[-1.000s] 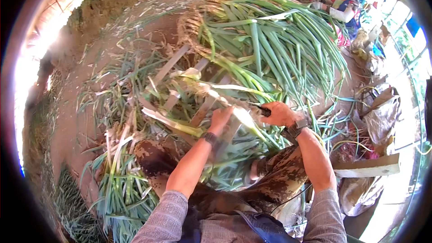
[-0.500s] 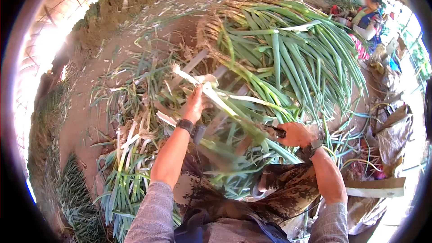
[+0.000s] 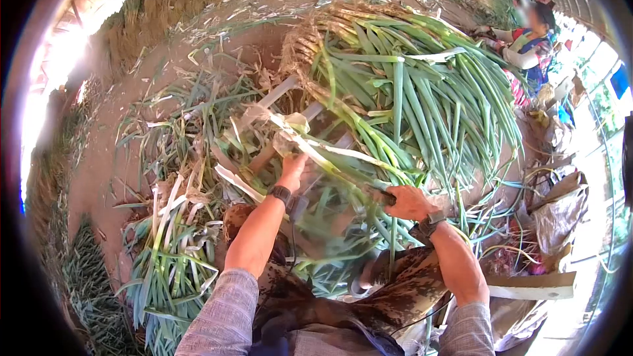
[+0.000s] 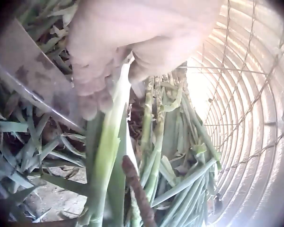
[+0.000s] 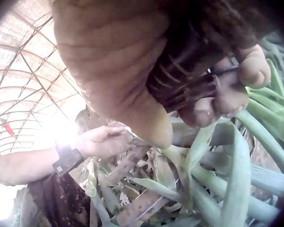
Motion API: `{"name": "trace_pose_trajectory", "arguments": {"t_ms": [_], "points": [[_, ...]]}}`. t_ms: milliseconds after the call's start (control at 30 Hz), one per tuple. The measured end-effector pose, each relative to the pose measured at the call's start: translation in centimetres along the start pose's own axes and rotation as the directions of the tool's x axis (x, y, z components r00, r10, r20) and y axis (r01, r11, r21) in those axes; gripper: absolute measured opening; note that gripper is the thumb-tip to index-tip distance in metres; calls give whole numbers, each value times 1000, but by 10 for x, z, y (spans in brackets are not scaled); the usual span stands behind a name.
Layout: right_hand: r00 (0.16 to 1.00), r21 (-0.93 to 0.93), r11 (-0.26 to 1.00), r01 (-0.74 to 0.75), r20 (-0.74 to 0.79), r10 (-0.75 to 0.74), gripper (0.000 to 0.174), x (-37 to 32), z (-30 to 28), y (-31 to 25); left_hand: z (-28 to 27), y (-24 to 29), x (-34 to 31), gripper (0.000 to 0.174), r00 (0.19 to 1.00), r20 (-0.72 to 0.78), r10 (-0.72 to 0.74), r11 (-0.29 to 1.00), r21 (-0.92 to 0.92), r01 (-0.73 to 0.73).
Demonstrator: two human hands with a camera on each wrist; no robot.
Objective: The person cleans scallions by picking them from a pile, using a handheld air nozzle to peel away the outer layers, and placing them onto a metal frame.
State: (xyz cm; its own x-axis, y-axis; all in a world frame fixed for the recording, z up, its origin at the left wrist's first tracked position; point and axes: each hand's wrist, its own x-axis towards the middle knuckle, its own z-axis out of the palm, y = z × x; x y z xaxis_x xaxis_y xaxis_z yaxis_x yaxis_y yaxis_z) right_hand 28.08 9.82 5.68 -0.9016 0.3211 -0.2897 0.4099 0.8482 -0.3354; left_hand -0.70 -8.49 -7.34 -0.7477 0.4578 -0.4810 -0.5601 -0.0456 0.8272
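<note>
In the head view my left hand (image 3: 292,170) holds a long green onion (image 3: 320,158) near its pale root end, with the leaves slanting down to the right. The left wrist view shows that hand (image 4: 137,42) with the fingers bent around the white stalk (image 4: 109,142); a thin rusty-brown rod (image 4: 138,189) lies in front. My right hand (image 3: 409,203) is beside the leaves, gripping a dark tool. In the right wrist view its fingers curl round the ridged dark handle (image 5: 180,78); the tool's far end is unclear.
A large green onion pile (image 3: 422,86) lies beyond the hands, a smaller bundle (image 3: 168,257) at lower left. Wooden slats (image 3: 273,95) and loose leaves lie between. Another person (image 3: 531,49) sits at upper right; crumpled sacks (image 3: 560,204) and a board (image 3: 531,287) are at right.
Since the first frame my left hand has moved left, away from the right hand, to the root end. In the last half second it has come slightly back toward me, the onion with it.
</note>
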Motion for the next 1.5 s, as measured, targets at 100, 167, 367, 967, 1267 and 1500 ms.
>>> {"name": "trace_pose_trajectory", "arguments": {"t_ms": [100, 167, 367, 967, 1267, 1500], "points": [[1000, 58, 998, -1, -8, 2, 42, 0, -3, -3, 5, -9, 12, 26, 999, 21, 50, 996, 69, -51], [1000, 38, 999, -4, -21, 5, 41, 1, -3, -4, 14, -1, 12, 26, 977, -87, 195, 966, 192, -175], [994, 14, 1000, -10, -113, 12, 39, 6, -4, -9, 21, 8, 32, 28, 944, -181, 277, 954, 169, -248], [864, 27, 986, 165, -485, -132, 32, 32, -4, -27, 33, 49, -30, 29, 879, 379, 290, 956, -81, -281], [850, 59, 967, 247, -493, -187, 37, 30, -15, -58, 23, 53, -48, 29, 851, 393, 348, 937, -118, -329], [828, 66, 970, 233, -537, -163, 37, 34, -25, -82, 17, 53, -59, 29, 838, 440, 323, 943, -73, -325]]}}
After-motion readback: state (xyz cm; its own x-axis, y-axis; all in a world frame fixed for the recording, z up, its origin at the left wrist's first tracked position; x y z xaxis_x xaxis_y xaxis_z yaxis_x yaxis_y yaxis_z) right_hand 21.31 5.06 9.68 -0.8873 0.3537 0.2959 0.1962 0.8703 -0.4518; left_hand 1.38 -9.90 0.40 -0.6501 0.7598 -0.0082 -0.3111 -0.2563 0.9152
